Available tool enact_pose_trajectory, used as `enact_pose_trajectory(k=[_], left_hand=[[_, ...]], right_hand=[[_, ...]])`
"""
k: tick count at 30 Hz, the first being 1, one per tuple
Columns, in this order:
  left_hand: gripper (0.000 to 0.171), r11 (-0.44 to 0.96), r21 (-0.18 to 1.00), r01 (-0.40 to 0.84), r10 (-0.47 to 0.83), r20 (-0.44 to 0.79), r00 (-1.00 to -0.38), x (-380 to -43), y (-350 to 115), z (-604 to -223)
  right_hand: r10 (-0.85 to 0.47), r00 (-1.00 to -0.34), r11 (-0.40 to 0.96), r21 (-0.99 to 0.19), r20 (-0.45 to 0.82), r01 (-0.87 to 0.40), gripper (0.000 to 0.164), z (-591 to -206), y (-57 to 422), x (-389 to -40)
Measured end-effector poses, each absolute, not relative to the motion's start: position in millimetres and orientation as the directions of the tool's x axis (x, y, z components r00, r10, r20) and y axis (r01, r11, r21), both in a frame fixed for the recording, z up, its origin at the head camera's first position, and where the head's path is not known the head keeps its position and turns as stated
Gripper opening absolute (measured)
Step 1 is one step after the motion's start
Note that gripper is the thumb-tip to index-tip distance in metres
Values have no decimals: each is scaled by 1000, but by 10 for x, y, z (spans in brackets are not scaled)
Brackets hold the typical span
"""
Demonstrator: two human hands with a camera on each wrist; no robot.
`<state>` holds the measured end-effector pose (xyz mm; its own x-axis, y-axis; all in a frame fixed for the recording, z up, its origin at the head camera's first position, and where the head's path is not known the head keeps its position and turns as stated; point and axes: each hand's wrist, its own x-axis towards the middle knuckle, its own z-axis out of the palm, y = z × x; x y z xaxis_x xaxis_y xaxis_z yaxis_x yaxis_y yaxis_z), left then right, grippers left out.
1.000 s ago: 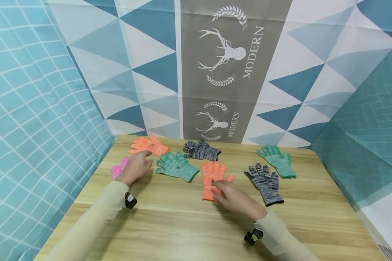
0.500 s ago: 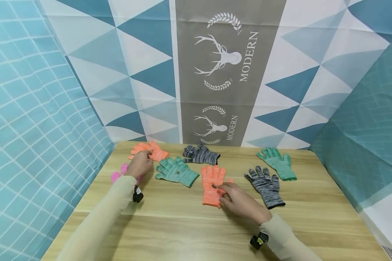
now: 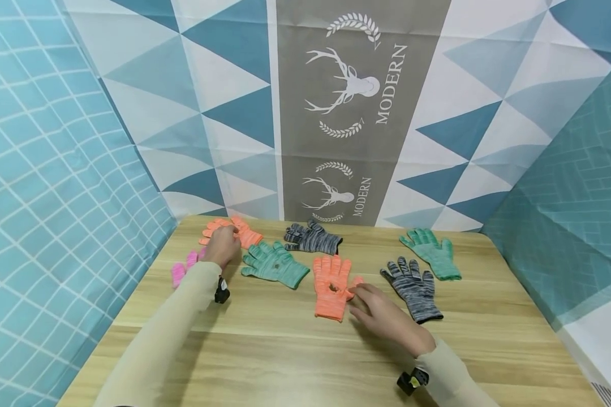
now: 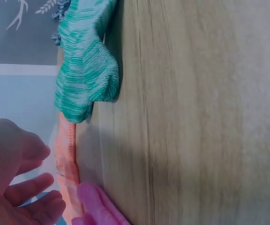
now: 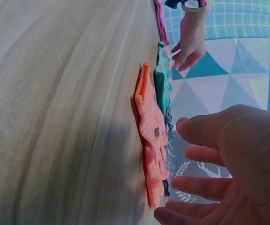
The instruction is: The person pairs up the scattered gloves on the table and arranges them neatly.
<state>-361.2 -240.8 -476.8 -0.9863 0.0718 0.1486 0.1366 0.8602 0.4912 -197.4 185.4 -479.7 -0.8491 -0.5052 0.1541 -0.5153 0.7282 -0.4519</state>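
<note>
My left hand (image 3: 222,247) hovers at the back left over an orange glove (image 3: 248,235) and a pink glove (image 3: 180,272), partly covering both. Its fingers hang loosely bent in the left wrist view, with nothing between them. Near the table's middle lies another orange glove (image 3: 328,305), palm area bearing a dark spot. My right hand (image 3: 387,317) is beside that glove's thumb; the right wrist view has its fingers spread and holding nothing. A green glove (image 3: 277,265) lies between the two hands, right of the left one.
A grey-black glove (image 3: 313,238) lies at the back of the wooden table (image 3: 265,356). On the right are a second grey-black glove (image 3: 414,291) and a second green glove (image 3: 435,254). Patterned cloth walls (image 3: 244,130) enclose the back and sides.
My left hand has moved slightly right and back, toward the far orange glove. My right hand has drawn right, off the middle orange glove's palm, so its dark spot shows. The gloves have stayed put.
</note>
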Motion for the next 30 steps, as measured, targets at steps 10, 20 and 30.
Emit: enact_pose_trajectory(k=[10,20,30], left_hand=[[26,909,388,152,109,131,-985,-3641,-2413,-4784],[27,887,428,172,94,198,-976,-3681,-2507,-4775],[24,810,517,278,40,424,-905,-3788,-2585,-4592]], right_hand=[[-480,-862,728,-474,163,-495,44,-4807,1915,-1892],[-439,-885,748,-483,156,-456,47,-4820,1922,-1817],[-400,-908,767,-496,126,-407,48,-4778,1986,-1824]])
